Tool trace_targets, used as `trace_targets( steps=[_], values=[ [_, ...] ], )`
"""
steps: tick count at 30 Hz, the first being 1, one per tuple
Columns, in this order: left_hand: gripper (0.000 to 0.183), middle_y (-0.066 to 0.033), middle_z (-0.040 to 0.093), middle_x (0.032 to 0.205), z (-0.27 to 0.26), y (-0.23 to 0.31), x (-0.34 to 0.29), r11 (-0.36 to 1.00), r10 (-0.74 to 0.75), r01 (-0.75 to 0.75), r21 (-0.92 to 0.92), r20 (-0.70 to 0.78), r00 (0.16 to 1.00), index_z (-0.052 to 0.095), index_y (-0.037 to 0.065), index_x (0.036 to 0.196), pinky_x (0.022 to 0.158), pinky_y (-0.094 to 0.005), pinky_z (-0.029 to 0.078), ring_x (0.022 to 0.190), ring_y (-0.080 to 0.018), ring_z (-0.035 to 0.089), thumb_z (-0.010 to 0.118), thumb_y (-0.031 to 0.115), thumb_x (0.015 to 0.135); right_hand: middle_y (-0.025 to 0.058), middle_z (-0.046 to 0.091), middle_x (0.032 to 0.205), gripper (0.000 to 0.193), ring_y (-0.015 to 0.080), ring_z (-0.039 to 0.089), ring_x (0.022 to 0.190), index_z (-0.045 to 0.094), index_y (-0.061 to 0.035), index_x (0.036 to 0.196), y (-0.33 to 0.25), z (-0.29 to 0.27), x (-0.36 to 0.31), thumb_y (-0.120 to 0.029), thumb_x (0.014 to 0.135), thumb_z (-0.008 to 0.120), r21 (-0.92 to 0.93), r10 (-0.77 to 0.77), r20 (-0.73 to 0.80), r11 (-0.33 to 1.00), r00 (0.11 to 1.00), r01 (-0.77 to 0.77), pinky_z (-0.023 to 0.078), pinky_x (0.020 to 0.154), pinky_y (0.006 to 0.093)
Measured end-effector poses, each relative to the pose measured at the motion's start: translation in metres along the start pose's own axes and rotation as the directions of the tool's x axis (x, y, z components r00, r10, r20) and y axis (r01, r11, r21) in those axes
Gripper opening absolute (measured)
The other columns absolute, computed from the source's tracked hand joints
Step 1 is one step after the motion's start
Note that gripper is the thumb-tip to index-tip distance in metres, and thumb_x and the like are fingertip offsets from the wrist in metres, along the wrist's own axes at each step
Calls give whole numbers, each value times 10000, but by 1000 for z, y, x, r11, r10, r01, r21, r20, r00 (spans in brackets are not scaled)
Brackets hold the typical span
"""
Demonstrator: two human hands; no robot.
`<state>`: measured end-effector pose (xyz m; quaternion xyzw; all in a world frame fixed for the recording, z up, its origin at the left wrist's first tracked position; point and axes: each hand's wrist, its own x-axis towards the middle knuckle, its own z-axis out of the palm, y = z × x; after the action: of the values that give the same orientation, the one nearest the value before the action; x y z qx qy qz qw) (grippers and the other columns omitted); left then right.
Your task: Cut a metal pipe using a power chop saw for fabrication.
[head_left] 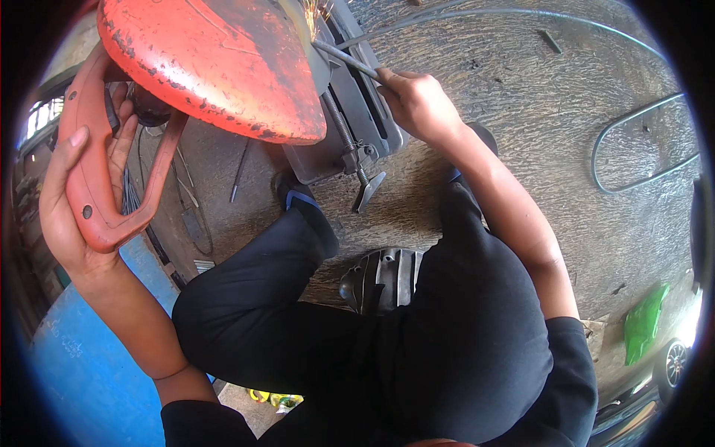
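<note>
And here's a thin grey rod (357,65), slanting away from sparks (310,16) that are spraying just right of the saw guard (231,74), whose rounded red metal is showing chips and scuffs! The right hand (421,100) is clenching the rod, fingers curling tightly. Left of the guard, the left hand (62,212) is grasping a smooth, loop-shaped red handle (91,179). Beside the guard's lower tip, a threaded metal screw (342,128) is running; below the guard, a ribbed grey casing (395,277) is sitting on the rough, streaky floor (596,89).
</note>
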<state>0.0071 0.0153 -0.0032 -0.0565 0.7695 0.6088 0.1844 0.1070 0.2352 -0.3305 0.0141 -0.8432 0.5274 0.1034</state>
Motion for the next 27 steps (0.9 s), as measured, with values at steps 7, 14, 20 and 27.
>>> trace_targets(
  steps=[7,14,20,27],
  values=[
    [517,-234,512,1256,-6,-1,2,996,29,-27,83,-25,999,350,-91,1337,1009,-375,419,1135,-290,540,520,108,892,170,640,677,305,277,648,660,688,-18,961,1,-14,6,-265,850,546,207,377,154,892,913,-403,501,660,387],
    [497,-237,539,1216,-6,-1,1,996,21,-23,86,19,1000,373,-117,1311,965,-377,466,1071,-275,582,508,104,887,105,566,594,359,183,567,609,670,37,874,5,-9,4,-274,897,493,366,371,380,781,848,-506,460,619,354],
    [508,-239,529,1233,2,-1,0,998,24,-24,56,-4,1000,373,-118,1312,984,-389,455,1099,-287,570,511,107,878,183,548,608,324,248,575,596,641,43,863,0,-5,3,-253,913,520,234,352,289,876,890,-422,461,626,394],
    [531,-245,520,1234,-1,-1,0,1000,12,-12,11,5,1000,345,-57,1355,1031,-400,423,1144,-315,534,523,97,879,232,563,623,260,400,586,605,633,30,830,-5,-6,2,-214,891,567,130,260,170,950,951,-283,468,589,429]
  ],
)
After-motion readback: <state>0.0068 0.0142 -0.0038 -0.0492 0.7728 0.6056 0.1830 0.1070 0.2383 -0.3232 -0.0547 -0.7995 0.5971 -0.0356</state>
